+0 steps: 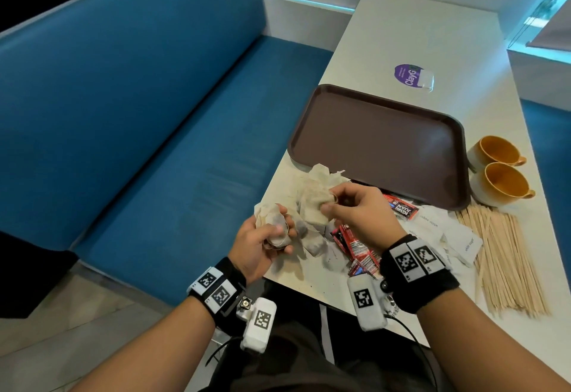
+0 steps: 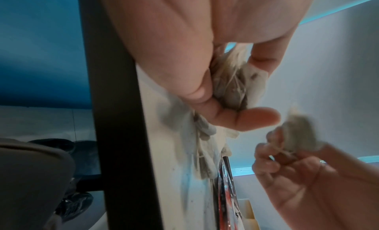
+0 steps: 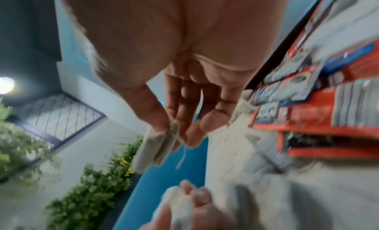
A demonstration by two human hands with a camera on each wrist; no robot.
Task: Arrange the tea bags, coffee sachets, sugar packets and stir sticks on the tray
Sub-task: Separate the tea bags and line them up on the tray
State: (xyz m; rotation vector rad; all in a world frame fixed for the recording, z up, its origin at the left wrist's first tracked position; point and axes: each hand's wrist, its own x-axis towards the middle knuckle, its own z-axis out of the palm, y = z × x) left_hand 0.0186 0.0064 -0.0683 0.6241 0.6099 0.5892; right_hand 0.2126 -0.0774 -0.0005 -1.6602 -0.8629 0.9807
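While both hands (image 1: 309, 221) pinch tea bags (image 1: 313, 206), sugar packets (image 1: 432, 221) read "white sugar".

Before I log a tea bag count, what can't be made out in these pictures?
- Head view: the left hand grips a bunch of tea bags; its fingers hide how many.
- Head view: the right hand covers part of the coffee sachets.
- Right wrist view: motion blur smears the print on the sachets.
- Head view: the sugar packets bear print too small to read.
- Left wrist view: the tray is out of frame.
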